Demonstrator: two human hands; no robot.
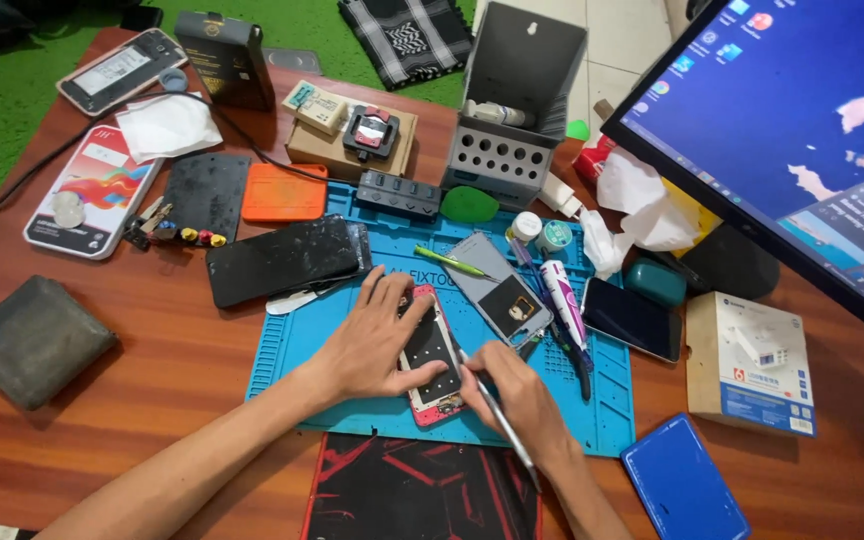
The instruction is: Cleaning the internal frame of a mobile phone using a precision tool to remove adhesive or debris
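- Both hands are working near the middle of the blue mat (592,400) on the bench (172,350).
- Left hand (372,345) is lying flat, fingers spread, pressing on the opened phone (432,355).
- Right hand (517,395) is gripping a thin metal tool (497,420), its tip touching the phone's right edge.
- Phone is lying flat, long axis running near to far, far end tilting slightly left.

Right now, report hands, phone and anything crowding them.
Left hand flat on opened phone, pinning it to blue mat. Right hand holds thin metal tool, tip at phone's edge. Tube and loose phone back close alongside.
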